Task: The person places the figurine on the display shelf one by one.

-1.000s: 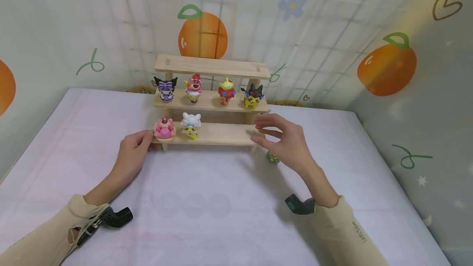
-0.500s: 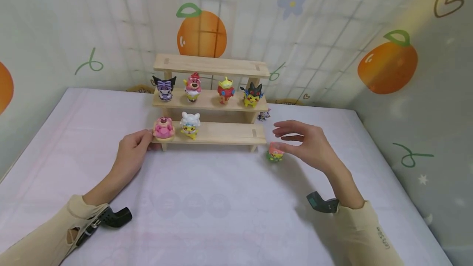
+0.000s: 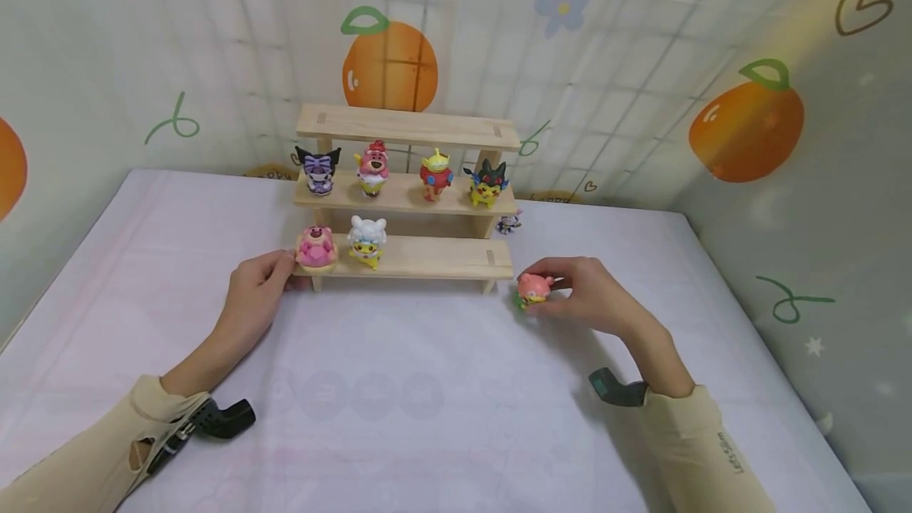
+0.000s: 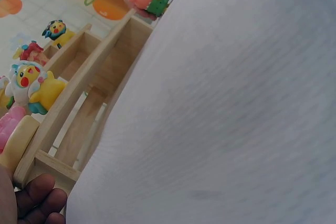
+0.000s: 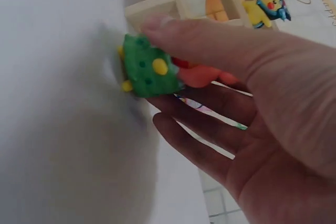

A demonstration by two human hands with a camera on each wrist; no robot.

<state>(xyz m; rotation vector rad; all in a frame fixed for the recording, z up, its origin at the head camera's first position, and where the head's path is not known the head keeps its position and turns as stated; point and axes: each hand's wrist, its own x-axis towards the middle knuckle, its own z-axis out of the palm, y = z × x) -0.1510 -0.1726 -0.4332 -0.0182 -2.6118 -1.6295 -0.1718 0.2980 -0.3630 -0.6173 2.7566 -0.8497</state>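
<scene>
A three-tier wooden shelf [image 3: 427, 258] stands at the back of the white table. My right hand [image 3: 580, 295] pinches a small pink and green figure [image 3: 533, 289] on the table just right of the shelf's lowest step; the same figure [image 5: 152, 72] shows between thumb and fingers in the right wrist view. My left hand [image 3: 258, 290] holds the left front corner of the shelf, beside a pink bear figure [image 3: 317, 247]. A white-hooded yellow figure [image 3: 367, 241] stands next to the bear.
Several figures line the middle tier, among them a purple-black one [image 3: 317, 169] and a yellow-black one [image 3: 488, 183]. A small purple figure [image 3: 509, 222] lies on the table behind the shelf's right end. Patterned cloth walls close in the back and sides.
My right hand moved from the shelf's right end down to the table and took hold of the pink and green figure. The left hand stayed put.
</scene>
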